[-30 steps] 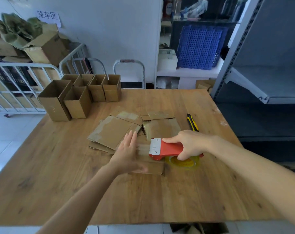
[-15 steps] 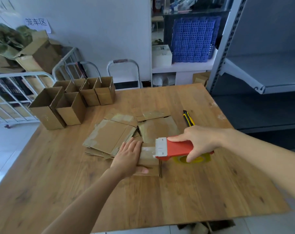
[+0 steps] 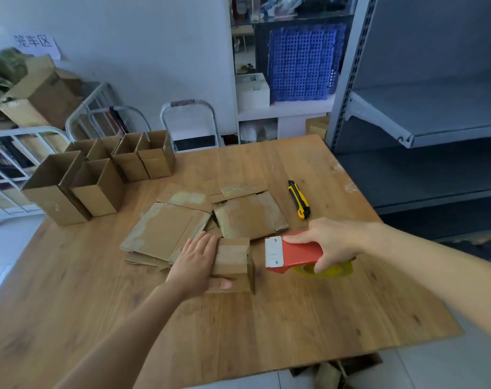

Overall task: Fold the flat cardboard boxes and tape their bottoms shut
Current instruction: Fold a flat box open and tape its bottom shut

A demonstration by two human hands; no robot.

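Near the middle of the wooden table (image 3: 266,332), the small folded box (image 3: 234,255) lies with the left hand (image 3: 195,262) laid against it. The fingers are straight and together on its left side and the thumb runs along the near face, apparently to pin the flaps flat. The right hand (image 3: 334,242) wraps its fingers round the red tape dispenser (image 3: 295,252), whose toothed blade faces the box, just beside it and not touching. Flat cardboard blanks (image 3: 165,231) wait just behind, and finished boxes (image 3: 98,181) stand far left, out of the way.

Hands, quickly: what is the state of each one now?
Left hand: open, fingers flat against the small brown cardboard box.
Right hand: grips the red tape dispenser.
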